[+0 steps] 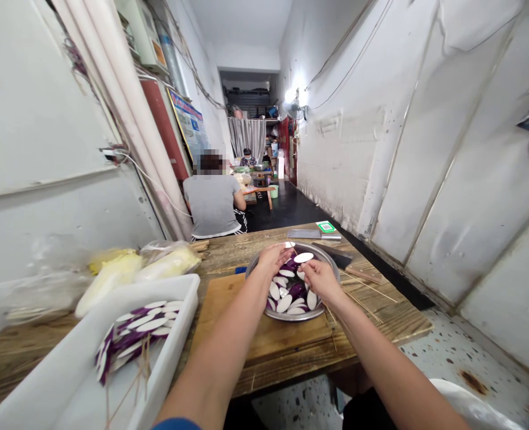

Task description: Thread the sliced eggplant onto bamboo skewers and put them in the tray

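Note:
A metal bowl (252, 261) full of purple-skinned, white-fleshed eggplant slices (285, 303) stands on a wooden cutting board (222, 304). Over its far left part, my left hand (274, 261) is closed, with a thin bamboo skewer (295, 251) at its fingertips and a pale slice (290, 244) just beyond. My right hand (322, 279) pinches one oval eggplant slice (303, 257) above the bowl, close to the left fingers. At the lower left, a white plastic tub (186, 298) holds a pile of skewered eggplant slices (145, 325), sticks pointing toward me.
Right of the bowl lie a knife with a wooden handle (363, 274) and loose skewers (367, 304). A cleaver (307, 234) and a green card (326, 227) lie at the table's far edge. Plastic bags (168, 263) sit behind the tub. A person (215, 203) sits beyond the table.

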Demonstrator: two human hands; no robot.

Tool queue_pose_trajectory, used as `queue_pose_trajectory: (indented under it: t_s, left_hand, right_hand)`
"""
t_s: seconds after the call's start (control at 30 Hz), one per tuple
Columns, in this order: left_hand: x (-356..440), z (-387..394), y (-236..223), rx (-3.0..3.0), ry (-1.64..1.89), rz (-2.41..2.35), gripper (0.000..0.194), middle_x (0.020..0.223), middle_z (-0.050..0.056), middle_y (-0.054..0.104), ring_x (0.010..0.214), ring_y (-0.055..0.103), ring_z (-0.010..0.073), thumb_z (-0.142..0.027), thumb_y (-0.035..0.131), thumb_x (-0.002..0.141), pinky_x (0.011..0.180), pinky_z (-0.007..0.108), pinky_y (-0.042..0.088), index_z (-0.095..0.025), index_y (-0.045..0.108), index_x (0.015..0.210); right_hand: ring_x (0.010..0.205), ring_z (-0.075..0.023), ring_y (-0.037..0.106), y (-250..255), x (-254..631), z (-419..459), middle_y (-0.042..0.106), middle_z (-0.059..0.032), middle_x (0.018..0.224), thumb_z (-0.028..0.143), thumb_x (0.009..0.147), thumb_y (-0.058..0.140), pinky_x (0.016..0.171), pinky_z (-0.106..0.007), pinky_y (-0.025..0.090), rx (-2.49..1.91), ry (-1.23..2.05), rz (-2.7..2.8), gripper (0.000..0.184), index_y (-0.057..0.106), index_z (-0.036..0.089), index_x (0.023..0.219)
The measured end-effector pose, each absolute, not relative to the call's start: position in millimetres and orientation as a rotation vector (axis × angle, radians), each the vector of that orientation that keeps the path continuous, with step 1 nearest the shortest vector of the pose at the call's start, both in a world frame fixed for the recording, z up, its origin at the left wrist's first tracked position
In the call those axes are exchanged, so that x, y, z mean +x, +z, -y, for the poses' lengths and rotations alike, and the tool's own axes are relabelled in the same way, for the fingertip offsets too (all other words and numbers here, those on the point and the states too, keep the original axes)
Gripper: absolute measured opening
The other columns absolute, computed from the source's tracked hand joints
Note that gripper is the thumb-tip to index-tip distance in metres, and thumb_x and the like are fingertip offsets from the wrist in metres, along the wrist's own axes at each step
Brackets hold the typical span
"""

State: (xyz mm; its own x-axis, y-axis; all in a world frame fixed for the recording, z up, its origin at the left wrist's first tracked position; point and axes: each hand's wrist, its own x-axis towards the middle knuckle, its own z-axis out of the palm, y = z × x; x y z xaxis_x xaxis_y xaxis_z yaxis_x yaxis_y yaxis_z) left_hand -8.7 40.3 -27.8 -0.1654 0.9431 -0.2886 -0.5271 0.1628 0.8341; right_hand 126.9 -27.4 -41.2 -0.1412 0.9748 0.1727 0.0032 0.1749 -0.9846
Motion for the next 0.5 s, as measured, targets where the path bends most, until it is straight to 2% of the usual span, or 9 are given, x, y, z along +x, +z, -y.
queue_pose_trajectory:
  t_s: [0.1, 0.23, 0.4, 0.5]
  left_hand:
    - [-8.1, -39.3, -25.7, 0.5, 1.398, -1.04, 0.002, 0.069, 0.011, 0.064, 0.064, 0.065, 0.0155, -0.009, 0.053, 0.081, 0.057, 0.022, 0.052, -0.008, 0.054, 0.082]
    - [-7.2, -36.4, -23.9, 0.517, 1.434, -1.04, 0.007, 0.07, 0.01, 0.063, 0.063, 0.065, 0.0155, -0.013, 0.057, 0.08, 0.059, 0.023, 0.053, -0.009, 0.051, 0.079]
    - [-4.0, -32.3, -22.6, 0.507, 1.43, -1.004, 0.017, 0.068, 0.011, 0.061, 0.072, 0.066, 0.0223, -0.028, 0.051, 0.085, 0.067, 0.035, 0.054, -0.012, 0.047, 0.08]
    - [-2.9, -31.5, -22.5, 0.537, 1.417, -0.994, 0.025, 0.069, 0.01, 0.06, 0.078, 0.065, 0.0243, -0.037, 0.052, 0.082, 0.069, 0.037, 0.053, -0.013, 0.047, 0.078]
  right_hand:
    - [0.027, -0.0047, 0.022, -43.2, 126.9, 26.0, 0.035, 0.0095, 0.033, 0.032, 0.072, 0.05, 0.034, -0.018, 0.015, -1.025, 1.137, 1.418, 0.019, 0.057, 0.017, 0.063]
    - [0.028, -0.0051, 0.023, -43.5, 126.7, 26.4, 0.035, 0.0093, 0.033, 0.032, 0.071, 0.05, 0.034, -0.019, 0.015, -1.013, 1.148, 1.411, 0.019, 0.057, 0.017, 0.062]
    - [0.028, -0.005, 0.022, -42.9, 126.5, 27.4, 0.035, 0.0091, 0.033, 0.034, 0.071, 0.05, 0.033, -0.019, 0.013, -1.015, 1.151, 1.408, 0.02, 0.057, 0.017, 0.062]
    - [0.028, -0.0049, 0.022, -42.6, 126.3, 27.7, 0.035, 0.009, 0.033, 0.034, 0.071, 0.05, 0.033, -0.018, 0.013, -1.01, 1.155, 1.406, 0.02, 0.057, 0.017, 0.062]
